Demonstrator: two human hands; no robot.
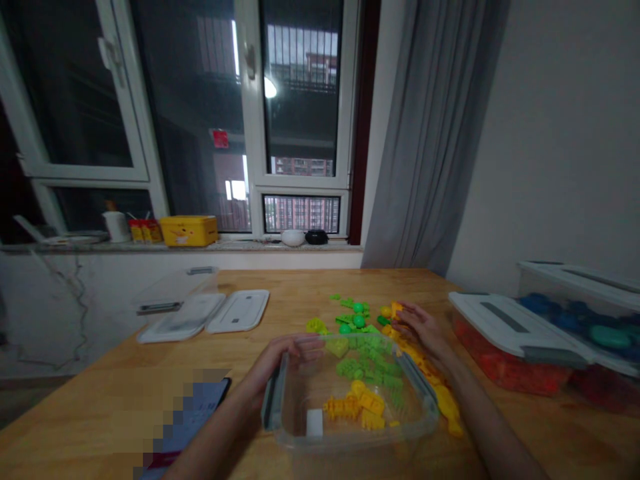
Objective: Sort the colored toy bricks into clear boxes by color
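A clear plastic container [280, 400] stands on the wooden table in front of me, with yellow and green plastic toy pieces [363, 387] showing through it. My left hand [283, 357] grips the container's far left rim, fingers curled over the edge. Behind the container my right hand [423, 327] rests on a spread of loose green and yellow pieces [357, 317], fingers bent on a yellow piece [396, 310]. More yellow pieces [445, 400] lie along my right forearm.
Three clear lids [240, 310] lie at the left of the table. Lidded bins of red pieces [505, 363] and blue pieces [575, 313] stand at the right. A phone [200, 410] lies near my left arm. The windowsill holds a yellow box [189, 230] and small bowls.
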